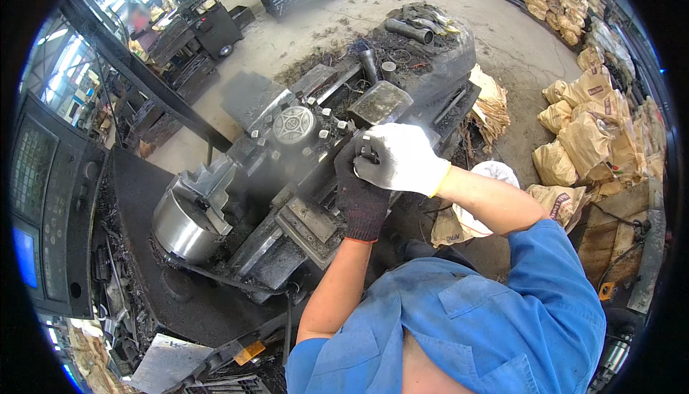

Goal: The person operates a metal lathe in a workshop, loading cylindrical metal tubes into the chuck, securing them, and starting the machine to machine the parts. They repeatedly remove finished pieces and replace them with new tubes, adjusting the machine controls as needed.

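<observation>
In front of my chest, over the lathe, both hands meet. My left hand (362, 200), in a dark, blackened glove, has its fingers curled up against the right one. A white glove with a grey-smudged thumb side covers my right hand (409, 161), closed in a grip. Between them sticks up a small dark metal piece (369, 150); its lower part is hidden by the gloves. Just left of the hands stands the tool turret (294, 125) with a round cap and bolts around it. A dirty rectangular metal block (308, 223) lies beside my left wrist.
A shiny lathe chuck (190, 222) with stepped jaws sits left of the turret. The control panel (54, 207) rises at the far left. Chips and a dark pipe (409, 31) lie on the machine's far end. Brown paper sacks (581, 132) are piled on the right.
</observation>
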Demonstrator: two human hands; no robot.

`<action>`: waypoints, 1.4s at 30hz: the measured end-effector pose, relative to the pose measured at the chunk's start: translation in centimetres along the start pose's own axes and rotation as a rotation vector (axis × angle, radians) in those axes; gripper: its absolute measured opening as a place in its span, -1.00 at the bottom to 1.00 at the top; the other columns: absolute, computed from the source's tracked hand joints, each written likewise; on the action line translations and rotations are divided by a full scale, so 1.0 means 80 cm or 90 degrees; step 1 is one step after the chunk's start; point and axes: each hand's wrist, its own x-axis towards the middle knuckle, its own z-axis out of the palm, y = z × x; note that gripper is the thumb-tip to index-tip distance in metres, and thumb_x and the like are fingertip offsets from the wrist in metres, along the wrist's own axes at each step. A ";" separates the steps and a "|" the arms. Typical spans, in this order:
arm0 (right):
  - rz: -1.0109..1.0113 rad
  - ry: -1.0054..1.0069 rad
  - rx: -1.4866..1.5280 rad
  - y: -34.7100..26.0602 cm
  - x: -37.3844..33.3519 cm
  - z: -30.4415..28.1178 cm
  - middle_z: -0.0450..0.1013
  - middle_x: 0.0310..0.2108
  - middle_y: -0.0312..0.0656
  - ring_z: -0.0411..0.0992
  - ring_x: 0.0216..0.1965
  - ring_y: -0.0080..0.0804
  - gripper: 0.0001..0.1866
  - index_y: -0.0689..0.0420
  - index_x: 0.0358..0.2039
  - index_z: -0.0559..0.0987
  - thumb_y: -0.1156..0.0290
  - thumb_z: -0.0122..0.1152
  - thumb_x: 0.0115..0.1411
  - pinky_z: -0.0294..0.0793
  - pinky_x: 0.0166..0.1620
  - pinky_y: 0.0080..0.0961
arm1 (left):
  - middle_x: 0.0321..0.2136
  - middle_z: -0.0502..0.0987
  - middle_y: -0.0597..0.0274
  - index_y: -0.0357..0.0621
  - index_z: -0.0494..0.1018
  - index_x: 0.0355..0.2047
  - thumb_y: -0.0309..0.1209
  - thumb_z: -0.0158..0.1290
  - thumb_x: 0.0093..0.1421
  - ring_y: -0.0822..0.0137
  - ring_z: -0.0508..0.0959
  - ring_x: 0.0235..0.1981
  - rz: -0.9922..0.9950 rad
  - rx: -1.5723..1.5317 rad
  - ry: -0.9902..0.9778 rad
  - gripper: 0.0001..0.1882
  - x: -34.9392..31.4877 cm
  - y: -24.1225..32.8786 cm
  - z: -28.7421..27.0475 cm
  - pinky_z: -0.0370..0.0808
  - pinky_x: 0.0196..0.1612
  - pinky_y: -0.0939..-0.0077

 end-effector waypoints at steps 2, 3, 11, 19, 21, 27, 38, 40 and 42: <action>-0.010 0.037 0.011 -0.009 0.004 -0.014 0.58 -0.50 -0.07 0.62 -0.40 0.00 -0.71 0.09 -0.43 0.67 0.12 0.44 0.07 0.61 -0.32 -0.14 | 0.20 0.48 0.05 -0.20 0.33 0.27 -0.46 0.42 0.19 0.19 0.54 0.21 0.013 0.013 -0.005 -0.30 0.000 -0.003 -0.001 0.50 0.29 0.27; -0.005 0.047 0.002 -0.014 0.007 -0.022 0.58 -0.50 -0.08 0.62 -0.40 -0.01 -0.72 0.08 -0.44 0.67 0.13 0.45 0.08 0.60 -0.32 -0.15 | 0.20 0.48 0.05 -0.20 0.34 0.28 -0.43 0.43 0.19 0.18 0.54 0.21 0.023 0.051 -0.008 -0.29 0.001 -0.004 -0.004 0.50 0.29 0.26; -0.025 0.124 -0.013 -0.025 0.018 -0.039 0.54 -0.54 -0.12 0.58 -0.43 -0.04 -0.78 0.06 -0.47 0.67 0.19 0.46 0.09 0.55 -0.36 -0.14 | 0.20 0.48 0.02 -0.21 0.34 0.33 -0.17 0.52 0.12 0.12 0.53 0.22 -0.049 0.031 0.004 -0.13 0.001 -0.005 -0.005 0.46 0.31 0.20; -0.041 0.116 -0.029 -0.016 0.011 -0.031 0.55 -0.53 -0.15 0.59 -0.43 -0.07 -0.78 0.04 -0.44 0.68 0.18 0.48 0.08 0.57 -0.35 -0.17 | 0.20 0.49 0.03 -0.23 0.38 0.26 -0.18 0.53 0.10 0.17 0.54 0.20 -0.057 0.046 0.007 -0.17 0.001 -0.008 -0.004 0.48 0.29 0.22; -0.046 0.116 -0.029 -0.018 0.013 -0.034 0.56 -0.52 -0.16 0.60 -0.43 -0.08 -0.78 0.04 -0.43 0.69 0.18 0.48 0.08 0.58 -0.34 -0.19 | 0.19 0.49 0.03 -0.22 0.38 0.26 -0.19 0.53 0.11 0.16 0.54 0.20 -0.053 0.047 0.016 -0.18 0.001 -0.007 -0.003 0.48 0.29 0.22; -0.022 0.126 -0.021 -0.030 0.017 -0.053 0.55 -0.53 -0.13 0.60 -0.42 -0.07 -0.79 0.06 -0.47 0.66 0.21 0.46 0.06 0.57 -0.34 -0.18 | 0.17 0.50 0.04 -0.21 0.38 0.27 -0.25 0.52 0.11 0.14 0.54 0.21 -0.047 0.021 0.012 -0.20 0.003 0.003 -0.003 0.47 0.31 0.22; 0.001 0.120 0.002 -0.023 0.014 -0.040 0.53 -0.49 -0.10 0.59 -0.36 0.01 -0.75 0.07 -0.47 0.61 0.18 0.44 0.03 0.59 -0.28 -0.08 | 0.14 0.46 -0.08 -0.28 0.35 0.21 -0.24 0.45 0.16 0.03 0.51 0.17 0.006 0.247 -0.023 -0.26 -0.002 0.001 -0.004 0.45 0.24 0.11; -0.012 0.124 -0.001 -0.022 0.014 -0.038 0.52 -0.50 -0.17 0.57 -0.38 -0.05 -0.81 0.04 -0.46 0.61 0.25 0.45 0.02 0.56 -0.29 -0.15 | 0.14 0.45 -0.06 -0.29 0.35 0.21 -0.22 0.47 0.12 0.06 0.51 0.17 -0.049 0.191 0.002 -0.23 -0.001 0.014 -0.001 0.45 0.24 0.12; -0.007 0.112 -0.011 -0.019 0.014 -0.035 0.52 -0.50 -0.17 0.57 -0.38 -0.04 -0.79 0.04 -0.47 0.60 0.23 0.45 0.02 0.56 -0.29 -0.15 | 0.15 0.45 -0.08 -0.30 0.33 0.24 -0.22 0.48 0.10 0.06 0.51 0.17 -0.060 0.182 0.020 -0.19 0.000 0.009 -0.001 0.46 0.24 0.12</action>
